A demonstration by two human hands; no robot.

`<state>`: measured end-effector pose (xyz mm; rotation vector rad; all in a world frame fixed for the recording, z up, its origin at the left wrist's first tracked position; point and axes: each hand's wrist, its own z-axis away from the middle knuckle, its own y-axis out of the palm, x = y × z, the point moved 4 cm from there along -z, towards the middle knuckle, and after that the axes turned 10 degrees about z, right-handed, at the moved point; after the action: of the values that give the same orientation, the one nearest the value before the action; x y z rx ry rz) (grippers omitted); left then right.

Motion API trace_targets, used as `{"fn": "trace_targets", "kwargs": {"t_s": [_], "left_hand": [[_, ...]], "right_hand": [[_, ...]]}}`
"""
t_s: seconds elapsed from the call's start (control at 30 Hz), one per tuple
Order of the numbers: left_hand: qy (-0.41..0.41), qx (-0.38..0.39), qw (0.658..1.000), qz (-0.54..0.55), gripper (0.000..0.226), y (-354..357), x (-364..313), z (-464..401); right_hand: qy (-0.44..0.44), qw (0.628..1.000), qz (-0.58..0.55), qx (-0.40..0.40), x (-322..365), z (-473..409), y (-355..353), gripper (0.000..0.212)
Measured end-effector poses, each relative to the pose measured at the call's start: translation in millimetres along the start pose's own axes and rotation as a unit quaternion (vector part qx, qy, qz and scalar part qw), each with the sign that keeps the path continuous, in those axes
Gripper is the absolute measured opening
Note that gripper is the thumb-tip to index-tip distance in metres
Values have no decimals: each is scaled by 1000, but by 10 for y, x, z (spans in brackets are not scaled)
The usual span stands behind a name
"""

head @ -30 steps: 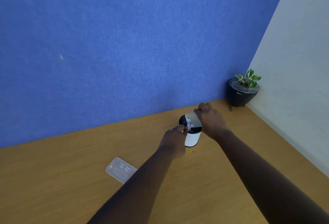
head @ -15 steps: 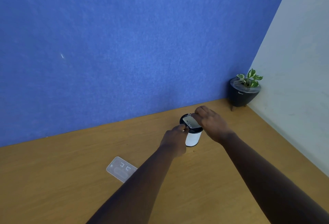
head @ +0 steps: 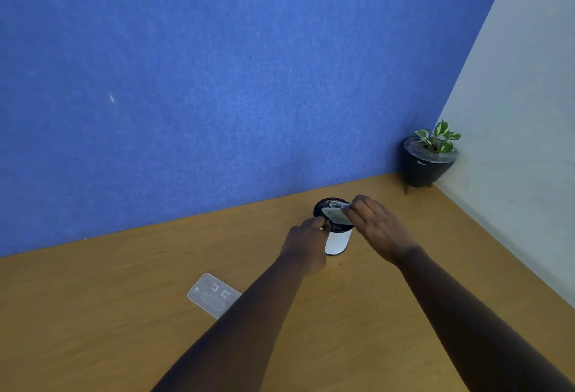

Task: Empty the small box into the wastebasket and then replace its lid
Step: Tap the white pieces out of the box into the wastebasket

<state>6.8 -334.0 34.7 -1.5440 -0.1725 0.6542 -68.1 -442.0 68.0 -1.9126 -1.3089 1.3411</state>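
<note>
A small white wastebasket (head: 337,240) with a black rim stands on the wooden desk. My right hand (head: 378,226) holds a small clear box (head: 334,215) tipped over the basket's mouth. My left hand (head: 306,240) grips the basket's near rim at its left side. The box's clear lid (head: 213,295) lies flat on the desk, to the left of my left forearm. What is inside the basket is hidden.
A black pot with a green plant (head: 429,158) stands in the far right corner. A blue wall (head: 217,80) runs along the desk's back edge and a pale wall (head: 522,142) along its right side.
My right hand has turned the box from steeply upended to lying lower and flatter over the basket's mouth. My left hand has stayed on the rim.
</note>
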Motion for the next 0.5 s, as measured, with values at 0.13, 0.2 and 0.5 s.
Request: {"fn": "trace_targets", "kwargs": {"t_s": [0.13,0.2,0.5], "left_hand": [[-1,2,1000,0,62,4,-9,7],[-2,5,1000,4,63,3,-4,3],[-4,17,1000,15,68,1,-18,14]], "right_hand": [[16,1000,-6,-12,9,14,-11,53],[73,996,-43,-13,-16,9,-20,56],[365,873,-322,-21,-273,149,148,66]]}}
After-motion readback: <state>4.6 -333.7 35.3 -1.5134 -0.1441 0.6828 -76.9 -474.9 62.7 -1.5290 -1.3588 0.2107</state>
